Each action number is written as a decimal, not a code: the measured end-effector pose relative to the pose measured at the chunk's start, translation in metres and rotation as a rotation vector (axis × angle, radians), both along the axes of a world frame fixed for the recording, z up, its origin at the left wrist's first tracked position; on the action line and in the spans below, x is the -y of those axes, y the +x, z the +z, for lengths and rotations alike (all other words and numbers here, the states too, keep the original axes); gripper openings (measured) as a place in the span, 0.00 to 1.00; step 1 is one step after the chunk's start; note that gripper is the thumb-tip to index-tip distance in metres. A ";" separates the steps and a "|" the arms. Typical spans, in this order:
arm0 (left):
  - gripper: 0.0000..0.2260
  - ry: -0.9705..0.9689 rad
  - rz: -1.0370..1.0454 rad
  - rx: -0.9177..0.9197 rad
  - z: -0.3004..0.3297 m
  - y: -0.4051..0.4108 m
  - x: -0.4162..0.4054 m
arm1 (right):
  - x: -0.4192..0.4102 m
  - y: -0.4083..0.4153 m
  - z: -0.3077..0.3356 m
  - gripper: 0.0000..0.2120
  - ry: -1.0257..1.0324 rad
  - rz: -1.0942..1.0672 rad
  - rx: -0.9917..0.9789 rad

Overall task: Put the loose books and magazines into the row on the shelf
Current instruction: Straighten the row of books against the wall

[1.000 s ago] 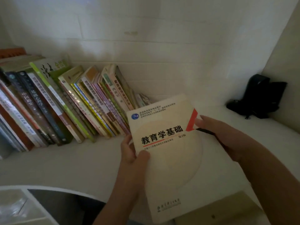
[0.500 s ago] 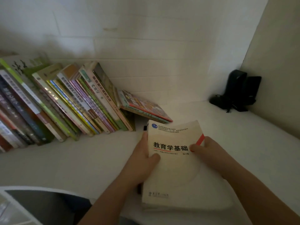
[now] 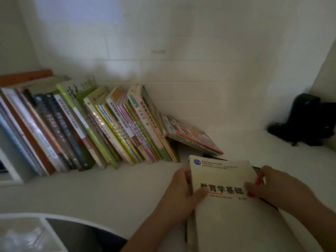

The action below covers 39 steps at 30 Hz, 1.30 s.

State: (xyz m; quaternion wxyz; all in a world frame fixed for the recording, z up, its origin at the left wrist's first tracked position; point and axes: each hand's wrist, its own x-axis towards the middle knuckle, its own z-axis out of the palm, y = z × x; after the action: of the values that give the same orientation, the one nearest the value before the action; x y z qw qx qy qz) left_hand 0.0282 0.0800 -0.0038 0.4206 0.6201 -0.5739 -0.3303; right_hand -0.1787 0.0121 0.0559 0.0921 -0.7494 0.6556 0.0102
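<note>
dim, grainy wide-angle view, soft light patch on upper wall (image 3: 76, 24), edges bowed, slight blur

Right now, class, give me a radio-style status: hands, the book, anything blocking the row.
Left hand and right hand both grip the cream textbook. Textbook not yet in the row of books. Colourful magazine leans at the row's end, in the way.

Back right corner of the shelf had some black gadget (image 3: 307, 119) parked against the side panel (image 3: 327, 73), little cord dangling off it, too dark to tell what it was. White tiled wall (image 3: 181, 51) behind. Down bottom left, a white tray-like thing (image 3: 32, 231).
</note>
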 end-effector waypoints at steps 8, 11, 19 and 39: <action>0.11 -0.190 0.264 0.136 0.008 0.068 0.018 | 0.023 0.098 0.029 0.22 -0.285 0.430 0.188; 0.17 -0.280 0.378 0.135 0.019 0.088 0.025 | 0.045 0.136 0.013 0.33 -0.408 0.447 0.081; 0.27 -0.413 0.387 0.314 0.027 0.103 0.043 | 0.083 0.169 -0.018 0.16 -0.486 0.333 0.015; 0.35 -0.442 0.575 0.337 0.025 0.087 0.058 | 0.093 0.195 -0.011 0.25 -0.144 0.210 0.769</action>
State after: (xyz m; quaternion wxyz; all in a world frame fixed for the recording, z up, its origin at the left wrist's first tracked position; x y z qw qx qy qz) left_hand 0.1152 0.0219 0.0213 0.5193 0.6955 -0.4950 0.0388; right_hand 0.0163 -0.0813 0.0446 0.2762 -0.7659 0.4925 -0.3074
